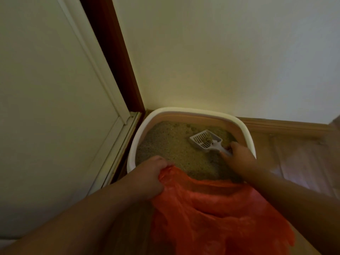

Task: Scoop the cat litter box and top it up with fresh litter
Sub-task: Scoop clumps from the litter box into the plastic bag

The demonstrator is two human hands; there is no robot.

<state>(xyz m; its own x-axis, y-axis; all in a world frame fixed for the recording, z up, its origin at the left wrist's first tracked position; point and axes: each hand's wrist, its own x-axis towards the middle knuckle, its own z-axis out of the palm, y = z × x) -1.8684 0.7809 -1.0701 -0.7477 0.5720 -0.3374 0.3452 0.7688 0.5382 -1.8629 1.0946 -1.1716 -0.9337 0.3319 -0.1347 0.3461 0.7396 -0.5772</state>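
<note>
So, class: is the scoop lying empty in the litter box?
No: the scoop holds a clump of litter in its slotted head, and the right hand grips its handle above the litter box.

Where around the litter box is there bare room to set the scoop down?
Bare floor lies right of the litter box, below the baseboard. Left is tight against the door frame. The near side is crowded by the orange bag and both forearms.
</note>
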